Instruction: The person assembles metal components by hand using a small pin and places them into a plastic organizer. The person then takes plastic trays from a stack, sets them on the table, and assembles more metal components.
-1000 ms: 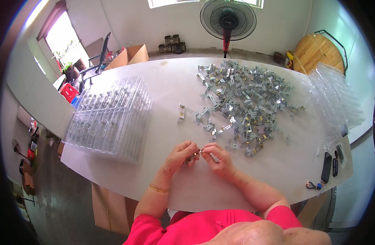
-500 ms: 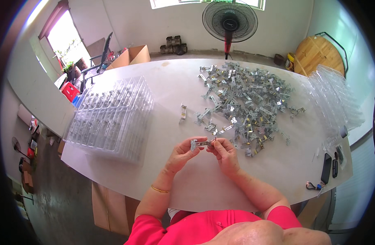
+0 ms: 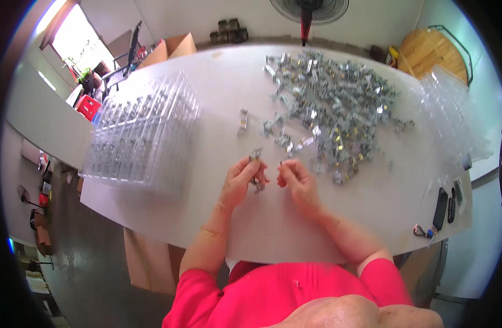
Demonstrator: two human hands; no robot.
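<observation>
While my left hand (image 3: 239, 181) holds one bracket (image 3: 255, 153) between thumb and fingers, over the table (image 3: 278, 235), my right hand (image 3: 300, 185) sits just beside, fingertips pinched, on what I cannot tell. Beyond: second bracket (image 3: 243, 121), lone. Right: large loose heap (image 3: 344, 109), apparently the portion left. Left: stacked trays (image 3: 171, 158), pieces inside, apparently the portion done.

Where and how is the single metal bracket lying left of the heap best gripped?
Probably by a thumb-and-finger pinch across the middle of the lone bracket, coming from above: it lies lengthwise away from the person, its long sides facing left and right, with the heap off to its right.
</observation>
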